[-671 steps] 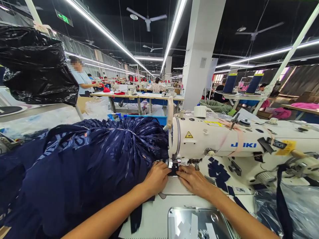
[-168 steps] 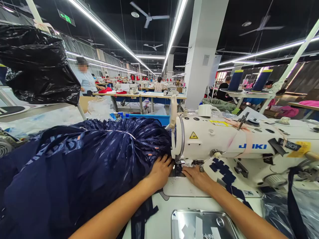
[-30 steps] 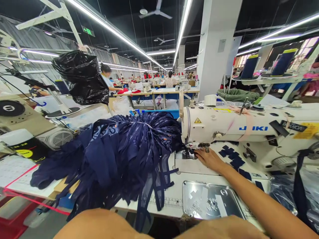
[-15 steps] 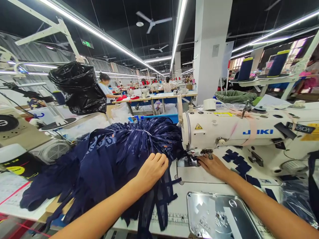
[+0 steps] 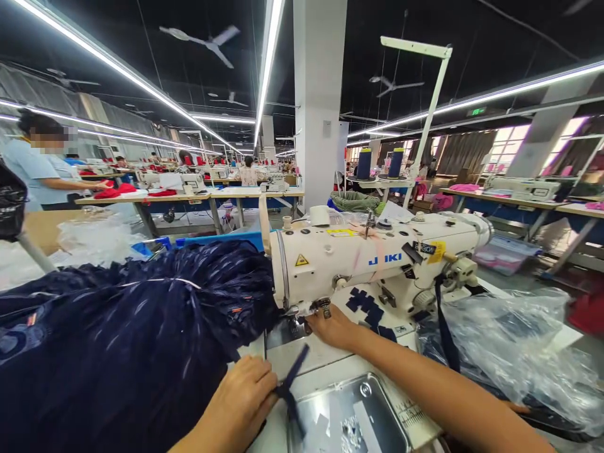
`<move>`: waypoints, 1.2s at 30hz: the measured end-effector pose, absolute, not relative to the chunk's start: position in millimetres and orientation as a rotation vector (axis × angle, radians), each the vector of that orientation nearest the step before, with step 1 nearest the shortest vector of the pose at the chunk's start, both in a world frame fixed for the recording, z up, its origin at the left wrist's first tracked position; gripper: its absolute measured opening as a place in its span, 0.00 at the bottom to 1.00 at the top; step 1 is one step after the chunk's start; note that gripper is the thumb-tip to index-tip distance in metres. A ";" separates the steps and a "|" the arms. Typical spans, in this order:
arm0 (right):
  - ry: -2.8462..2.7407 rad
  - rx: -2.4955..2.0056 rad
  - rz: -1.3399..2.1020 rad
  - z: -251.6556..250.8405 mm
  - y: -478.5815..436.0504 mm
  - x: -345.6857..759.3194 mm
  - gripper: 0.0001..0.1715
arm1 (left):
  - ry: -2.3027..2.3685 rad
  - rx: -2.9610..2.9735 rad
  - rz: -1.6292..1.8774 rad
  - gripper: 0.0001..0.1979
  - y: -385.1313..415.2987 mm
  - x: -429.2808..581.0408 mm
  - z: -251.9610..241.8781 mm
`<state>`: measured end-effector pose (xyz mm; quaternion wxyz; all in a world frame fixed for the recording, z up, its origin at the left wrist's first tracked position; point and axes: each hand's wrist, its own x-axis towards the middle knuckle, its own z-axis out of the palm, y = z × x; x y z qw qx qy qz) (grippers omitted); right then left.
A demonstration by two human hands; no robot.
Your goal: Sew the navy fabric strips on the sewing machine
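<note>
The left hand (image 5: 245,397), its forearm cut off by the lower edge, has its fingers curled in a narrow grip on a dark navy strip (image 5: 297,365); the thumb is out of sight and the pinched part of the strip is covered by the hand. One end of the strip angles up beside the machine bed, while the other hangs over a shiny metal tray (image 5: 358,393), whose near side runs out of view. The right hand (image 5: 333,327) reaches under the head of the white sewing machine (image 5: 325,255), fingertips close to the presser foot; the machine's lower parts overlap the fingers, so I cannot tell whether its grip holds anything. Left of the machine, a large navy fabric heap (image 5: 117,352), bound by a pale tie (image 5: 158,282), spills past the left and bottom edges, and its single pieces merge in the dark. Small navy patches (image 5: 363,304) lie behind the right forearm. Crumpled clear plastic (image 5: 509,343) covers dark material that is hard to make out. At far left, a black bag (image 5: 10,204) is cut by the frame.
</note>
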<state>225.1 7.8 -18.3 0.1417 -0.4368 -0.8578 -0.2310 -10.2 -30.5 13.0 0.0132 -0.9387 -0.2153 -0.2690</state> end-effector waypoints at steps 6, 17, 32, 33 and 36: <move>-2.508 -1.270 -0.642 2.2 -5.2 250.5 0.12 | -1.352 -3.403 -1.102 0.18 -13.6 36.4 9.1; -2.564 -1.747 -0.563 9.5 -12.0 308.7 0.10 | -1.337 -3.175 -1.326 0.09 3.3 51.7 -13.2; -2.455 -1.378 -0.331 -17.2 -24.4 233.8 0.09 | -0.729 -3.031 -0.572 0.12 -23.9 21.0 -11.4; -2.392 -1.397 -0.336 -19.9 -23.3 232.5 0.08 | -0.705 -3.037 -0.557 0.13 -25.0 19.7 -12.2; -2.219 -1.490 -0.290 -23.4 -24.0 231.7 0.03 | -0.695 -3.036 -0.469 0.16 -26.3 18.7 -14.4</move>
